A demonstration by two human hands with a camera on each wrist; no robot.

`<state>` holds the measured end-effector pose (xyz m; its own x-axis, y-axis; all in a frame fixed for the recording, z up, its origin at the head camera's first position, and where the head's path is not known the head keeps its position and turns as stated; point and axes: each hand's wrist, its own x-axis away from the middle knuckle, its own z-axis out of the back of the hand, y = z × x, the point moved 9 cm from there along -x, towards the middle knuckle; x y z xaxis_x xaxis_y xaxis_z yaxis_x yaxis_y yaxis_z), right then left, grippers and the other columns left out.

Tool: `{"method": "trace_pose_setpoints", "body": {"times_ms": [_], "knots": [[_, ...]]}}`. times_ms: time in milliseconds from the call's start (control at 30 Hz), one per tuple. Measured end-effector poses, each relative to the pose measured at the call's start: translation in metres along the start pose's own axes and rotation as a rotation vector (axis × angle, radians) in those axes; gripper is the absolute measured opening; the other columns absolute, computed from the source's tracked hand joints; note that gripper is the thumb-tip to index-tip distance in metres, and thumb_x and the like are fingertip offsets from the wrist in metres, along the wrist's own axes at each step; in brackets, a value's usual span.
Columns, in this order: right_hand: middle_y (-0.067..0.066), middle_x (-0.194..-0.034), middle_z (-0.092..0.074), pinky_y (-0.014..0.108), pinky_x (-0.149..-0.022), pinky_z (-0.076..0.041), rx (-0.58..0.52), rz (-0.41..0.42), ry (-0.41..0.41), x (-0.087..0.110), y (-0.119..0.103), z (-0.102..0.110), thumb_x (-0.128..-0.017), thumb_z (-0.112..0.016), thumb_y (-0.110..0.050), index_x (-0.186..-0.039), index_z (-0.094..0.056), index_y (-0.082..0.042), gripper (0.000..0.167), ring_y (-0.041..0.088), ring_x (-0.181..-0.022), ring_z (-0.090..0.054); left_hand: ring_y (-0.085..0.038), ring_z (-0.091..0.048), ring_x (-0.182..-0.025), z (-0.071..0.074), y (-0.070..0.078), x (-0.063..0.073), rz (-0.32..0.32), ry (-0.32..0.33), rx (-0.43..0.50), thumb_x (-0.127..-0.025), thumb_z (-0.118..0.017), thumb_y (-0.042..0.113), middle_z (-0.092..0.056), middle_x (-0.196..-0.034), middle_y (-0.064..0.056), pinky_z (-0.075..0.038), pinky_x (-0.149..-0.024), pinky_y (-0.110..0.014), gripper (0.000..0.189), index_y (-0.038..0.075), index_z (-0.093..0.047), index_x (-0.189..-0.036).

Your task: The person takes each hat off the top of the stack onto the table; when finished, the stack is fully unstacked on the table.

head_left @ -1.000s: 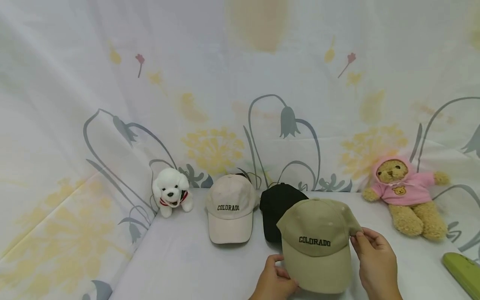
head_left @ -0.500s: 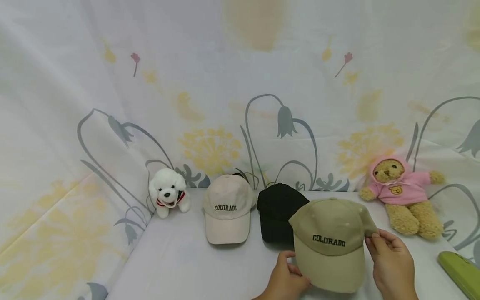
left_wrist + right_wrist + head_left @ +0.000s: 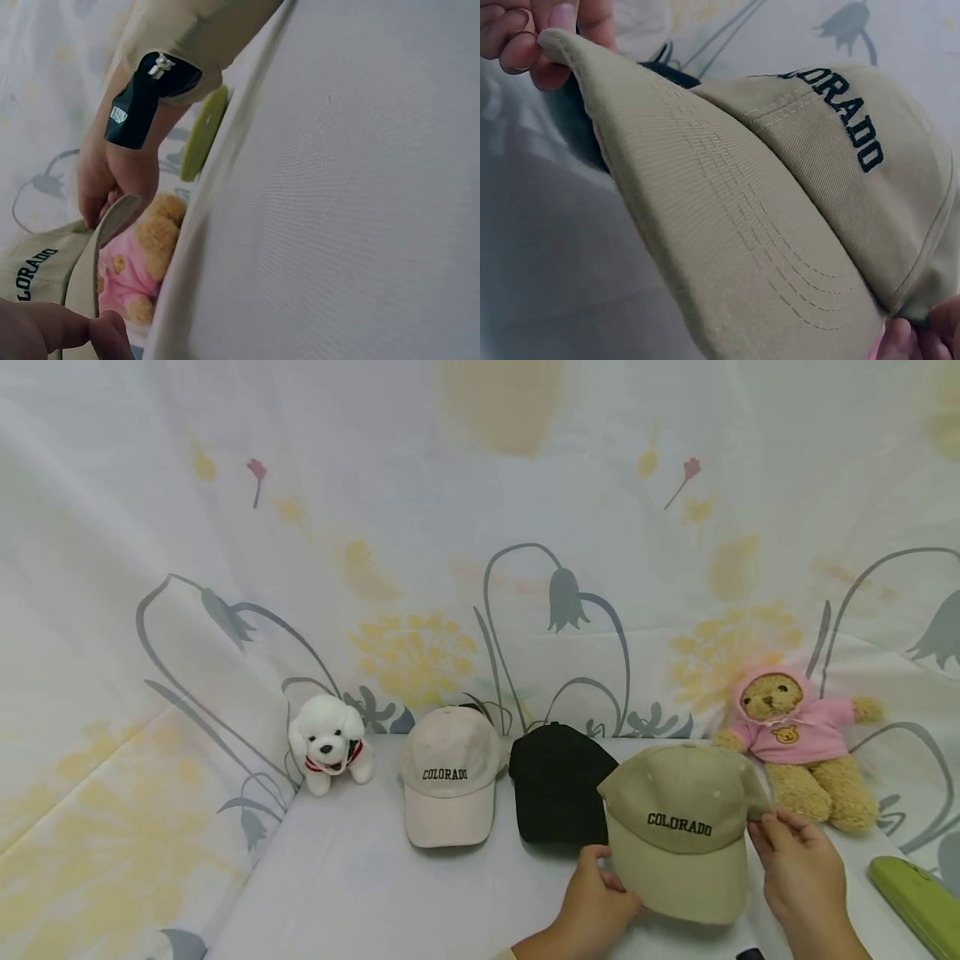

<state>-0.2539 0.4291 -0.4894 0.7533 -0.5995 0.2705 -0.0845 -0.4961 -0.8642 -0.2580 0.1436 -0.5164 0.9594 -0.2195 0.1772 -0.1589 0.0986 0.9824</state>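
Observation:
A khaki baseball cap (image 3: 678, 835) with dark COLORADO lettering faces me, held between both hands. My left hand (image 3: 592, 906) pinches the left edge of its brim; in the right wrist view those fingers (image 3: 521, 45) grip the brim's corner. My right hand (image 3: 806, 881) pinches the cap's right side near the back edge. Just behind and left of it rests a black cap (image 3: 558, 785), its right side partly covered. Further left sits a cream cap (image 3: 450, 777) with the same lettering. Much of the khaki cap lies outside the left wrist view, where its brim (image 3: 90, 262) shows edge-on.
A white plush dog (image 3: 327, 743) sits at the far left. A teddy bear (image 3: 802, 747) in a pink hoodie leans at the back right. A green case (image 3: 915, 902) lies at the right edge of the white surface (image 3: 360, 893). Flower-patterned cloth (image 3: 420, 527) hangs behind.
Both hands have carried the khaki cap to the right, uncovering more of the black cap. The head view has shifted slightly, and a small dark piece now shows at the bottom edge.

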Motion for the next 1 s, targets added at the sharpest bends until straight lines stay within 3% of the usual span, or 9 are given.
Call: {"method": "trace_pose_setpoints", "body": {"times_ms": [367,667,900,1000], "knots": [[-0.005,-0.121,-0.048,0.011,-0.087,-0.055,0.112,-0.031,-0.074,-0.027,-0.007,-0.009,-0.107,-0.057,-0.013,-0.118,-0.055,-0.017,0.012,-0.003,-0.099,-0.058,-0.014,-0.059,-0.061,-0.018,0.004,-0.015,-0.007,0.039,-0.002,-0.076,-0.071,-0.008,-0.061,-0.072,-0.001,-0.038,-0.054,-0.023,0.063,0.01,-0.048,-0.132],[-0.009,-0.101,-0.057,0.014,-0.082,-0.056,0.059,-0.099,-0.1,-0.049,0.001,-0.005,-0.107,-0.055,-0.013,-0.116,-0.057,-0.021,0.012,0.001,-0.097,-0.059,-0.012,-0.052,-0.057,-0.028,0.004,-0.031,-0.017,0.083,-0.046,-0.073,-0.073,-0.011,-0.056,-0.07,0.0,-0.037,-0.053,-0.023,0.062,0.011,-0.05,-0.126],[-0.01,-0.102,-0.058,0.016,-0.085,-0.056,0.053,-0.143,-0.152,-0.061,0.015,-0.012,-0.108,-0.053,-0.01,-0.113,-0.058,-0.02,0.013,0.0,-0.097,-0.059,-0.017,-0.049,-0.064,-0.021,0.002,-0.04,-0.001,0.187,-0.185,-0.067,-0.076,-0.011,-0.053,-0.075,-0.002,-0.042,-0.059,-0.031,0.062,0.009,-0.054,-0.121],[-0.011,-0.107,-0.056,0.015,-0.086,-0.055,0.053,-0.148,-0.143,-0.063,0.02,-0.01,-0.108,-0.053,-0.011,-0.119,-0.054,-0.02,0.014,-0.001,-0.099,-0.059,-0.018,-0.052,-0.07,-0.022,0.002,-0.041,-0.003,0.191,-0.19,-0.066,-0.076,-0.01,-0.057,-0.08,-0.003,-0.047,-0.064,-0.033,0.06,0.007,-0.056,-0.121]]}}
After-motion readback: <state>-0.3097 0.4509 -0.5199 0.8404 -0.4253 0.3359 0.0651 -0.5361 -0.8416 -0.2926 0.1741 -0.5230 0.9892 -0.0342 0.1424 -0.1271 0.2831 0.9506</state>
